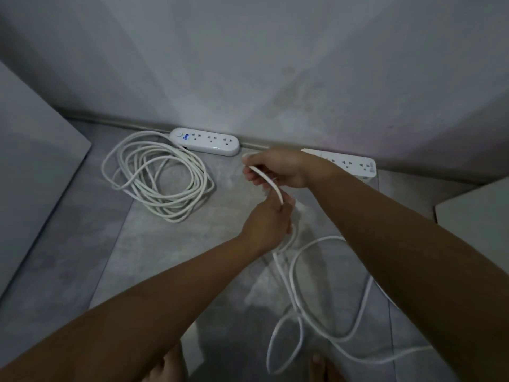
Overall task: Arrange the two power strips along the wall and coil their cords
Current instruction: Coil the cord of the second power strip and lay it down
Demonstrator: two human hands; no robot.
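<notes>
Here both hands (272, 194) grip the loose cord (300, 304) near the right strip (355, 164)

Two white power strips (204, 141) (355, 164) against wall, left cord (157, 175) coiled, right cord (325, 299) loose

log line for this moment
step: coiling second cord | left hand: gripping cord | right hand: gripping cord | first cord: coiled

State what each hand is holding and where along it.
Both hands grip the loose white cord: right hand on a short loop near the wall, left hand just below it, the rest trailing on the floor.
</notes>
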